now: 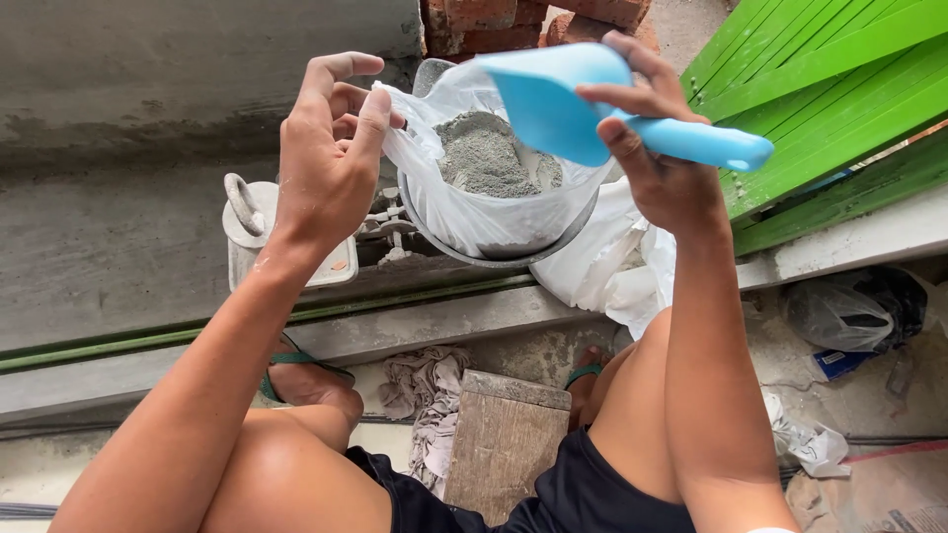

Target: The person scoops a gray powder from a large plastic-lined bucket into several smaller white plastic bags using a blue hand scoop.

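My left hand (326, 158) pinches the rim of a clear plastic bag (474, 212) and holds it open. The bag sits in a round metal bowl (474, 259) and holds grey powder (484, 158). My right hand (652, 148) grips the handle of a light blue plastic scoop (583, 99), tilted over the bag's mouth. The bowl rests on a small scale (296, 237) on a concrete ledge.
A white sack (612, 262) lies to the right of the bowl. Green wooden slats (829, 89) lean at the upper right, red bricks (513, 20) stand behind. A wooden block (504, 444) and rags (420, 395) sit between my knees. More plastic bags (854, 311) lie at right.
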